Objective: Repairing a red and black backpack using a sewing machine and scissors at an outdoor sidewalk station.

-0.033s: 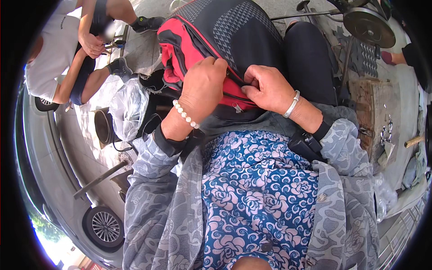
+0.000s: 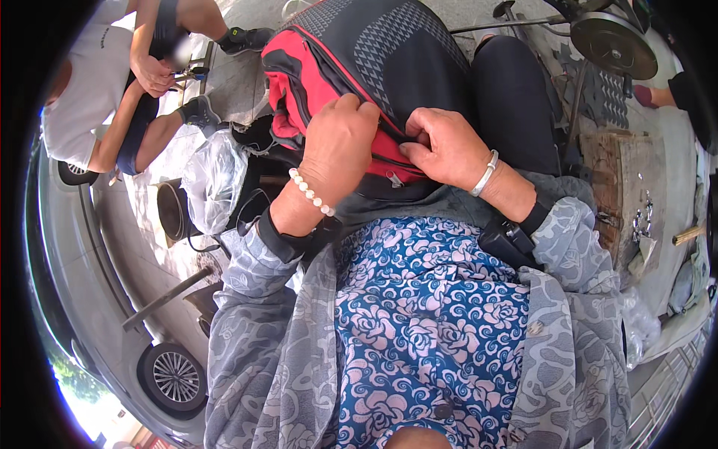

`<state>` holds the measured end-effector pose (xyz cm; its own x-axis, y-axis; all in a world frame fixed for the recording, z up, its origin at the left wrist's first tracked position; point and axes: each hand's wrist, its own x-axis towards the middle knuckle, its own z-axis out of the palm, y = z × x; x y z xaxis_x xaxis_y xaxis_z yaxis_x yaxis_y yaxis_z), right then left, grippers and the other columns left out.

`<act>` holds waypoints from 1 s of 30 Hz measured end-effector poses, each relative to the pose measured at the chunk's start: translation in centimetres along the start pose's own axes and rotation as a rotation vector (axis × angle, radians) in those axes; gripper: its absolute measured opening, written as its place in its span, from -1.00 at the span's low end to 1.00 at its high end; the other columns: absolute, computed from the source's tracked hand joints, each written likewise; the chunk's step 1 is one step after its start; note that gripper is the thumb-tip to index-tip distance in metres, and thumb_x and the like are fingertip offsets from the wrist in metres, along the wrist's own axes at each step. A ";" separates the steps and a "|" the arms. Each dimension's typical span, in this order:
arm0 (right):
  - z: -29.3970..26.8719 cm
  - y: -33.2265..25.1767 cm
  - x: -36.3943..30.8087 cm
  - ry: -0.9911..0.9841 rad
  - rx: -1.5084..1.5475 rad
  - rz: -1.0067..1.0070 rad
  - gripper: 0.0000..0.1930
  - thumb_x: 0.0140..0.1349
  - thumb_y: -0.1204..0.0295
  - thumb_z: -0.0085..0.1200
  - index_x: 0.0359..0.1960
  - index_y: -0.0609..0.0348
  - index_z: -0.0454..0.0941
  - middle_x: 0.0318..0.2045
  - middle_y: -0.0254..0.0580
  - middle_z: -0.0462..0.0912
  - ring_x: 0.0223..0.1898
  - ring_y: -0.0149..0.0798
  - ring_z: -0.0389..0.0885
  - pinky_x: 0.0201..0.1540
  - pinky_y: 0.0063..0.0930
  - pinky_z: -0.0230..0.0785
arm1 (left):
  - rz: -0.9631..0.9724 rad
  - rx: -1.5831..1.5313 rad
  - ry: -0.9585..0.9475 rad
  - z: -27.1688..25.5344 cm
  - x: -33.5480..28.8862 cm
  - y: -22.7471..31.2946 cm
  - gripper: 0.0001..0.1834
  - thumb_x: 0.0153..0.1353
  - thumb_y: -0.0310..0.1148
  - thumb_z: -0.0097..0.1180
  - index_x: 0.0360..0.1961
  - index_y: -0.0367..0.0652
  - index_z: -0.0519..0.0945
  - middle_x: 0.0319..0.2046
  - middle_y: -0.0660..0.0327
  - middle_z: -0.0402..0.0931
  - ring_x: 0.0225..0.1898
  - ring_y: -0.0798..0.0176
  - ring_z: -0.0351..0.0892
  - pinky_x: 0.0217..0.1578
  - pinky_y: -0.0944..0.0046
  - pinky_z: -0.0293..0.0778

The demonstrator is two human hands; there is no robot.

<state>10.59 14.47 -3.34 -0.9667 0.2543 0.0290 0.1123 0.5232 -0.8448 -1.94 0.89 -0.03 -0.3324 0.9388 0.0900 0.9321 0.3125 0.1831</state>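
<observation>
"Where is the bag (image 2: 407, 56) sitting?"

"It's standing in front of the person (image 2: 434, 322), just beside a dark-clad knee (image 2: 514, 93)."

"And the hands?"

"The right hand (image 2: 449, 146) is pinching the bag's edge between thumb and finger. The left hand (image 2: 338, 138) is curling over the red side; its knuckles are hiding the fingertips, so I can't tell what that grip is holding."

"Is any writing showing?"

"A white shirt (image 2: 96, 97) is carrying a small dark line (image 2: 103, 37), too tiny for reading. A shoe (image 2: 250, 41) is bearing a yellow-green tag (image 2: 236, 32)."
</observation>
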 end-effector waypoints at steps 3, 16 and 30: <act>0.1 -0.1 0.0 0.012 -0.134 -0.070 -0.85 -0.06 0.51 0.16 -0.49 0.30 0.45 -0.54 -0.03 0.53 -0.51 -0.12 0.55 -0.45 -0.39 0.38 | -0.008 0.082 0.026 -0.4 -0.1 0.8 -0.94 -0.01 -0.51 0.07 -0.47 -0.25 0.47 -0.47 0.04 0.45 -0.40 -0.05 0.48 -0.40 0.07 0.37; -0.4 0.7 0.0 -0.109 0.096 0.022 -0.86 -0.04 0.43 0.08 -0.52 0.27 0.47 -0.57 0.02 0.54 -0.46 0.02 0.54 -0.40 -0.24 0.36 | 0.036 -0.475 -0.094 -0.7 -0.3 1.0 -0.87 0.01 -0.44 0.07 -0.55 -0.28 0.44 -0.57 -0.03 0.44 -0.48 -0.12 0.46 -0.48 0.03 0.35; -0.2 0.4 -0.3 -0.109 0.058 -0.064 -0.88 -0.01 0.47 0.05 -0.53 0.25 0.39 -0.54 -0.02 0.51 -0.42 0.06 0.49 -0.38 -0.19 0.32 | -0.032 -0.584 -0.124 -0.3 -0.1 0.2 -0.93 0.06 -0.52 0.00 -0.46 -0.33 0.48 -0.52 -0.04 0.45 -0.45 -0.08 0.46 -0.44 0.14 0.34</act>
<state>10.99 14.70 -3.56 -0.9910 0.1304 0.0288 0.0387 0.4871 -0.8725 -1.71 0.81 0.28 -0.3072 0.9510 -0.0334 0.6767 0.2430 0.6950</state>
